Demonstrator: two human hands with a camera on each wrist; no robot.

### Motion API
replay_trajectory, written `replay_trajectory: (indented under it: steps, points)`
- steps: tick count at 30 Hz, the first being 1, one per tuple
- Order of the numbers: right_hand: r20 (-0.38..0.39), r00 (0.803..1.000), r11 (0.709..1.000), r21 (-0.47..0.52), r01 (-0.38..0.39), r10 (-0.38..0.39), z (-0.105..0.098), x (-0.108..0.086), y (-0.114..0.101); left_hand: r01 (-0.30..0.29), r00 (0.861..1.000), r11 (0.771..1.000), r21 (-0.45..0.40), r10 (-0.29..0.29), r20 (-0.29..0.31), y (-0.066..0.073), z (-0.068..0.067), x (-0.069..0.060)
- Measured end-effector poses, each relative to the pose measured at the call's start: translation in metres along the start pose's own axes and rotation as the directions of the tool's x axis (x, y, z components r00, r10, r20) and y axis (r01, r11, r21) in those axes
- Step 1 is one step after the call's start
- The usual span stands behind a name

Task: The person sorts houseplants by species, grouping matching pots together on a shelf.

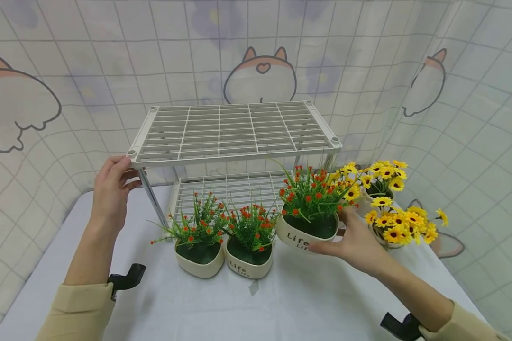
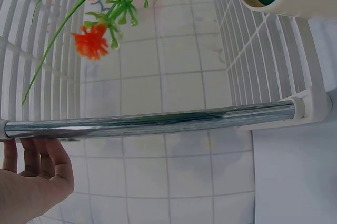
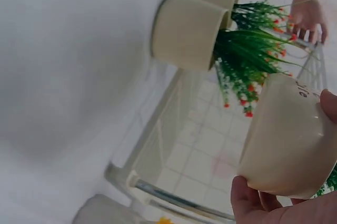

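A white two-tier wire shelf (image 1: 239, 137) with metal posts stands on the table. My left hand (image 1: 111, 189) grips its upper front left corner; in the left wrist view the fingers (image 2: 45, 161) lie beside the top of the chrome post (image 2: 152, 124). My right hand (image 1: 360, 239) holds a cream pot of red flowers (image 1: 311, 227) marked "Life" by its side, raised off the table in front of the shelf's right half. Two similar pots, the left one (image 1: 200, 265) and the middle one (image 1: 249, 265), stand side by side before the lower tier.
Two pots of yellow flowers, one at the back (image 1: 386, 177) and one nearer (image 1: 401, 227), are at the right beyond my right hand. A white cloth covers the table (image 1: 247, 312). A tile-patterned curtain (image 1: 187, 61) with cartoon animals hangs behind and at both sides.
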State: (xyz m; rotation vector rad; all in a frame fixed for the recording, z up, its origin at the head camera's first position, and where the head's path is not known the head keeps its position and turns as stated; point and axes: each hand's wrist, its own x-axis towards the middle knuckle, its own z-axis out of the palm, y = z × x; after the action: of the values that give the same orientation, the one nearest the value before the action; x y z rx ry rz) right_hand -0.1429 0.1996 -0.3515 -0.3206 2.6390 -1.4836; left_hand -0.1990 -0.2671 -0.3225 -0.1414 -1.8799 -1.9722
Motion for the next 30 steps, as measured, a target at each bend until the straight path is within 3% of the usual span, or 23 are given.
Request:
replay_trajectory:
  steps: [10, 25, 30]
  points:
    - [0.052, 0.998, 0.998, -0.038, 0.041, -0.039, -0.009, -0.006, -0.032, 0.013, 1.000, 1.000, 0.014, -0.013, 0.015, 0.000, 0.000, 0.001]
    - [0.060, 0.988, 0.990, 0.029, 0.141, -0.142, -0.025, 0.004, -0.080, 0.011, 1.000, 0.998, 0.069, -0.012, 0.006, 0.004, 0.003, 0.002]
    - [0.050, 0.988, 0.986, 0.082, 0.142, -0.147, -0.031, 0.010, -0.095, 0.025, 1.000, 0.998, 0.065, -0.025, 0.000, 0.004, 0.002, 0.001]
